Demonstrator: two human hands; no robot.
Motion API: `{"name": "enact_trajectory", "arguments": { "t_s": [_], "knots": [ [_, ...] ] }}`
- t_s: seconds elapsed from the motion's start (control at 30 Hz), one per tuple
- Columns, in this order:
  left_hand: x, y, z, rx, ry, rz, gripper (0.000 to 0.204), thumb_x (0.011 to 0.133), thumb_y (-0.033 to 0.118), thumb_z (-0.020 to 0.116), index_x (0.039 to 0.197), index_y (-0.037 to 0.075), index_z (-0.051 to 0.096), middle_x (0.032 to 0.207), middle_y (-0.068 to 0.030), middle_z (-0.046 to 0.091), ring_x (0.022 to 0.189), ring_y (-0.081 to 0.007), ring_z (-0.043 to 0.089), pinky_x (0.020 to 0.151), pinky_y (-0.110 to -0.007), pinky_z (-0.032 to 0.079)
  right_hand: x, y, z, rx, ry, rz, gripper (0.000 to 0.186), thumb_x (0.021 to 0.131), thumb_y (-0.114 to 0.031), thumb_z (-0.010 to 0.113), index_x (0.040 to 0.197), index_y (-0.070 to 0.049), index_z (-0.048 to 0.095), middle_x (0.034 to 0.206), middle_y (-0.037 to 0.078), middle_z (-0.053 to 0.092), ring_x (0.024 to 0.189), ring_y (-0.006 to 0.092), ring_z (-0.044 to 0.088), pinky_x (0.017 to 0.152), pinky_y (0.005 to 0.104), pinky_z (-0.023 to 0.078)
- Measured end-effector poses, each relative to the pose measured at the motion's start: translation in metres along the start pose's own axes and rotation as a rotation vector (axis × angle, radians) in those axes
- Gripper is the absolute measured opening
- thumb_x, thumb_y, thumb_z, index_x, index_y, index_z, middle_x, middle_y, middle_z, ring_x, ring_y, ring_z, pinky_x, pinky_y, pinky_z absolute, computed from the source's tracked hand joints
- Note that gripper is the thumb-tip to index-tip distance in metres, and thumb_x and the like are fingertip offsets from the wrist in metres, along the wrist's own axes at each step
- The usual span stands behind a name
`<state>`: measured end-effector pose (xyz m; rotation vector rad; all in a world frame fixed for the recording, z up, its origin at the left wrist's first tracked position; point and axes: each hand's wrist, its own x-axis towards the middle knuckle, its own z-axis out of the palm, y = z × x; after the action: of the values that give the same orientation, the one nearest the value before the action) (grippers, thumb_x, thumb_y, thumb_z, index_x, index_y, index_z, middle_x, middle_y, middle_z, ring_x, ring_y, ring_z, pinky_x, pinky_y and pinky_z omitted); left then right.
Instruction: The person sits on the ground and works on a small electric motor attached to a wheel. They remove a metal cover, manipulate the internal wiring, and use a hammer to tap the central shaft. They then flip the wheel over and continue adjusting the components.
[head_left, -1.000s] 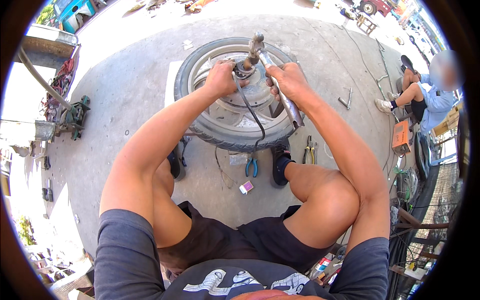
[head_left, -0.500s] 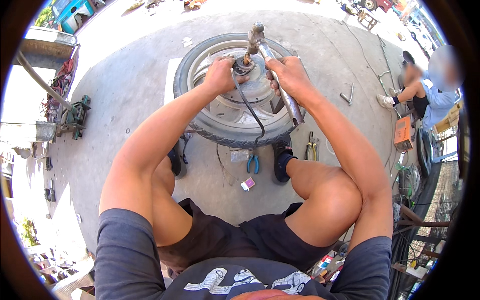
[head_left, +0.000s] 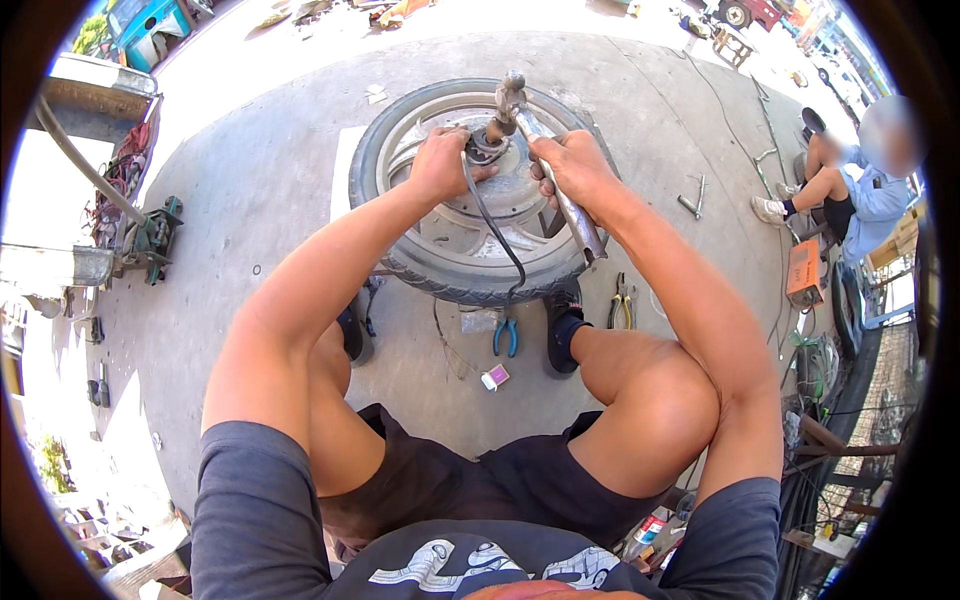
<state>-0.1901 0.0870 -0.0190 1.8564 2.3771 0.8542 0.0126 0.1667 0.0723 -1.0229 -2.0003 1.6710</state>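
Note:
A wheel with a tyre (head_left: 440,280) lies flat in front of me. My left hand (head_left: 440,165) is closed at its central hub (head_left: 485,148), by a black cable (head_left: 492,225) that runs over the tyre; what my fingers grip is partly hidden. My right hand (head_left: 575,165) grips a ball-peen hammer (head_left: 512,95) by its metal tube handle. The hammer's head is at a short rusty piece (head_left: 494,131) standing in the hub; whether they touch I cannot tell.
Blue pliers (head_left: 507,340), yellow pliers (head_left: 621,300), a small box (head_left: 495,377) and a T-wrench (head_left: 692,205) lie on the concrete. A person (head_left: 855,195) sits at right near an orange box (head_left: 805,273). A wheeled metal jack (head_left: 150,235) stands at left.
The hammer in my right hand lifted slightly half a second ago and is lower again now, at the rusty piece. My left hand stays at the hub.

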Motion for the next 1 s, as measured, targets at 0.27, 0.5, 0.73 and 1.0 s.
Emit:
{"name": "enact_trajectory", "arguments": {
  "t_s": [0.27,0.5,0.73,1.0],
  "knots": [
    [0.002,0.001,0.001,-0.001,-0.005,-0.030,0.064,0.073,0.045,0.085,0.111,-0.004,0.069,0.116,-0.0243,0.067,0.118,-0.0388,0.059,0.100,-0.044,0.048,0.001,0.006,0.003,-0.015,0.004,0.014,0.036,0.096,-0.027,0.060,0.083,0.006,0.062,0.070,0.008,0.061,0.052,0.0150,0.058,0.044,0.0327,0.048],
    [-0.002,-0.002,0.000,-0.040,0.004,-0.046,0.063,0.074,0.043,0.085,0.112,-0.004,0.069,0.115,-0.0252,0.068,0.119,-0.0382,0.059,0.102,-0.043,0.047,-0.002,0.007,0.003,-0.042,0.024,-0.032,0.034,0.100,-0.030,0.058,0.088,0.002,0.063,0.074,0.005,0.061,0.054,0.0103,0.057,0.046,0.0289,0.047],
    [0.001,0.006,-0.004,-0.023,-0.012,-0.068,0.062,0.074,0.042,0.085,0.113,-0.005,0.069,0.112,-0.0265,0.069,0.116,-0.0392,0.060,0.100,-0.044,0.047,-0.003,-0.002,0.000,-0.027,0.060,-0.092,0.038,0.097,-0.028,0.061,0.082,0.007,0.063,0.072,0.009,0.063,0.054,0.0156,0.060,0.045,0.0337,0.049],
    [0.001,0.008,-0.007,-0.005,-0.027,-0.064,0.065,0.075,0.042,0.085,0.117,-0.005,0.068,0.117,-0.0265,0.067,0.120,-0.0394,0.058,0.103,-0.043,0.046,-0.002,0.002,-0.003,-0.032,-0.021,0.039,0.034,0.099,-0.031,0.059,0.091,0.001,0.062,0.073,0.005,0.060,0.054,0.0095,0.055,0.044,0.0280,0.046]
  ]
}}
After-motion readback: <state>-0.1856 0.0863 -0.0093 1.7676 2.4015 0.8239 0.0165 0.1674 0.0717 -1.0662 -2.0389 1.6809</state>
